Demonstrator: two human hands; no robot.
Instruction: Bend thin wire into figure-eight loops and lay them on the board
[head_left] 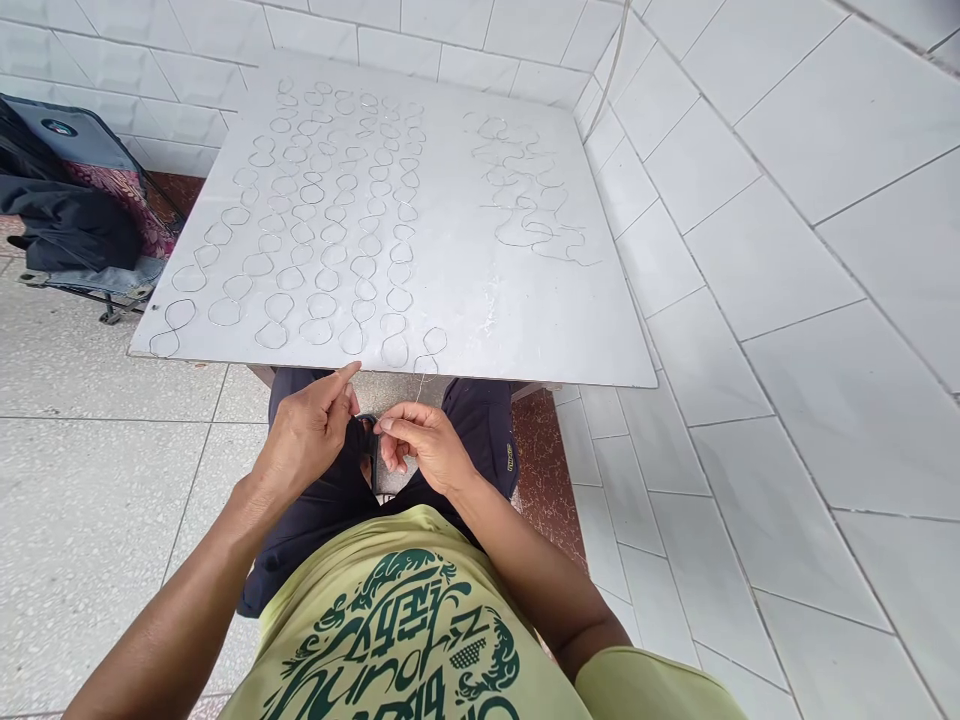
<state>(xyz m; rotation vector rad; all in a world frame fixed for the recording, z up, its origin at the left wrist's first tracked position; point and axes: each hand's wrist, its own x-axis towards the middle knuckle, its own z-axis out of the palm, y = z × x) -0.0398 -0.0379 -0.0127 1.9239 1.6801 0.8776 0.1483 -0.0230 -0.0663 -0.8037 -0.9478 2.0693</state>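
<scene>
My left hand (304,430) is just off the board's front edge, index finger stretched out and thumb drawn in against the other, curled fingers. Whatever those fingers hold is too small or hidden to name. To its right, my right hand (420,440) pinches a thin wire between thumb and fingertips. Just above that hand, a figure-eight wire piece (431,347) lies at the board's edge, with a fine twisted end hanging over it. Several similar wire figure-eights (351,335) are laid in slanting columns across the left and middle of the white board (450,240).
Loose, wavy wire pieces (536,230) lie in a group on the board's right side. White tiled wall (712,270) closes in the right and back. On the left, another person's dark-clothed leg (75,225) rests on a folding chair (112,150).
</scene>
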